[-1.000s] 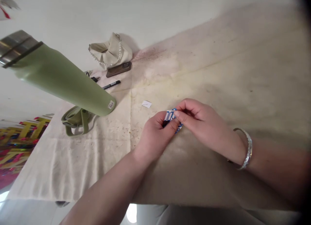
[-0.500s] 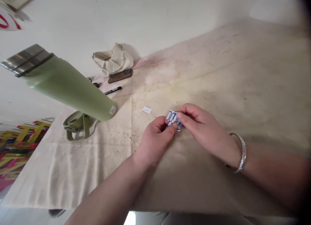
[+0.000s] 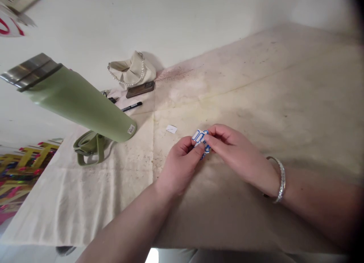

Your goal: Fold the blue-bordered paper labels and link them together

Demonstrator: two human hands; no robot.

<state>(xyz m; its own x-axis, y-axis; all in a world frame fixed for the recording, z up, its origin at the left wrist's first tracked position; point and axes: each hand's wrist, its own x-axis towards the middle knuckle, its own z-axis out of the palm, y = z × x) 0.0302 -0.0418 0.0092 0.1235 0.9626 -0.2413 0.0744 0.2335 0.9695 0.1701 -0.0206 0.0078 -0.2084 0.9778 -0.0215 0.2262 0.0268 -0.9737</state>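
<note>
Blue-and-white printed wrapper (image 3: 200, 138), olive green bottle (image 3: 79, 102), silver bracelet (image 3: 280, 179), stained beige cloth (image 3: 256, 88)

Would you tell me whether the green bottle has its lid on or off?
Off: the green bottle shows a bare steel neck, and the green lid lies on the cloth beside its base.

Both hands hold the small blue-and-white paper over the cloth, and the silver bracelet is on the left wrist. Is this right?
Not quite. The head view shows the silver bracelet on the right wrist. The rest stands: left hand and right hand both hold the small blue-and-white paper over the cloth.
</note>
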